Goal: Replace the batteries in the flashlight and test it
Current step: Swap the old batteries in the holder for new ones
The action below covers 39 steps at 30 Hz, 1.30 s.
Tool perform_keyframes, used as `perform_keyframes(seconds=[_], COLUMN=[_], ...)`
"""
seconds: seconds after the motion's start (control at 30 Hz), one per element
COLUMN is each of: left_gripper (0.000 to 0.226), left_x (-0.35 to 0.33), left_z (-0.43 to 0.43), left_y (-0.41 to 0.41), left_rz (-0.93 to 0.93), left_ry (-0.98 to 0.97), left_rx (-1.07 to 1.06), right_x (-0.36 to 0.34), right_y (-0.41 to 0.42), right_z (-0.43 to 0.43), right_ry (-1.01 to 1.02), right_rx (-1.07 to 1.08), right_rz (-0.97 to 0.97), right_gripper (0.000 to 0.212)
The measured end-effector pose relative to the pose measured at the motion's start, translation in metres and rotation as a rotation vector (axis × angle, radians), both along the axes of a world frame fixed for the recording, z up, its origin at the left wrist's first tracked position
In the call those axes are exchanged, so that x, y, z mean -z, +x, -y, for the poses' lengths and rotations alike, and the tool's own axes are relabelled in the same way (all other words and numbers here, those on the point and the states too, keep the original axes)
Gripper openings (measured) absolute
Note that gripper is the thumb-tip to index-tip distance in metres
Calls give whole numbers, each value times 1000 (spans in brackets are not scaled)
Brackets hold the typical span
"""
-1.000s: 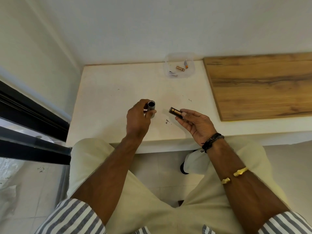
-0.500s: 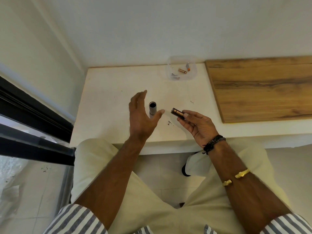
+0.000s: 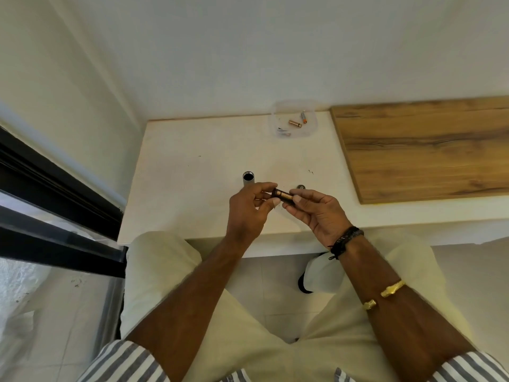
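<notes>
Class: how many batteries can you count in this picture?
3: one battery held between both hands, two in the clear container at the table's back: a copper battery and an orange-tipped battery. Others may be hidden.

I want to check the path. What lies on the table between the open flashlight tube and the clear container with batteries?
Head view: bare white table between flashlight tube and clear container.

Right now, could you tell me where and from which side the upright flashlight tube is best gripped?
Grip the flashlight tube around its bare cylindrical wall, probably coming from its left or far side. It stands upright with its open mouth facing up, and the left hand and right hand, both holding the battery cartridge, crowd its near right.
</notes>
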<state>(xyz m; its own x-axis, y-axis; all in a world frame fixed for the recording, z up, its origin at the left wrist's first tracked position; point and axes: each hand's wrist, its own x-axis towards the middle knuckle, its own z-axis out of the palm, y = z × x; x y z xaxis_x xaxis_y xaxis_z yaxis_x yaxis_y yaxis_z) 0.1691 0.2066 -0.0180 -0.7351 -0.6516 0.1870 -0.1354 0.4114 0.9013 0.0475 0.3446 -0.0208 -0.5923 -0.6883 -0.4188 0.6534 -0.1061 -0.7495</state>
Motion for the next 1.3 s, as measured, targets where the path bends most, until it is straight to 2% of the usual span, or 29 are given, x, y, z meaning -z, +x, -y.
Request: perform_keyframes(seconds=[0.1,0.27,0.47,0.83,1.03,1.17,1.3], left_gripper=[30,29,29,29,27,27,29], left_x=[2,7,11,14,13,11,12], left_z=[-3,-6,-7,-5,-5,-6,-6], left_y=[1,3,3,4,3,1,1], left_rz=[15,29,68,156,155,112,111], left_ry=[56,13,-116,-221,-239,-165,-108], left_rx=[2,30,81,159,169,115,81], right_x=[-1,-2,1,7,4,3,0], right_y=[1,7,8,11,11,10,12], right_z=[1,5,9,11,14,14,13], right_ry=[55,301,394,532,534,445,426], right_rx=[-11,-30,-38,-125,-117,-65,-54], right_rz=[-39,-275,-395,-598,-553,-445,-446], right_gripper=[18,11,16,13,25,7,10])
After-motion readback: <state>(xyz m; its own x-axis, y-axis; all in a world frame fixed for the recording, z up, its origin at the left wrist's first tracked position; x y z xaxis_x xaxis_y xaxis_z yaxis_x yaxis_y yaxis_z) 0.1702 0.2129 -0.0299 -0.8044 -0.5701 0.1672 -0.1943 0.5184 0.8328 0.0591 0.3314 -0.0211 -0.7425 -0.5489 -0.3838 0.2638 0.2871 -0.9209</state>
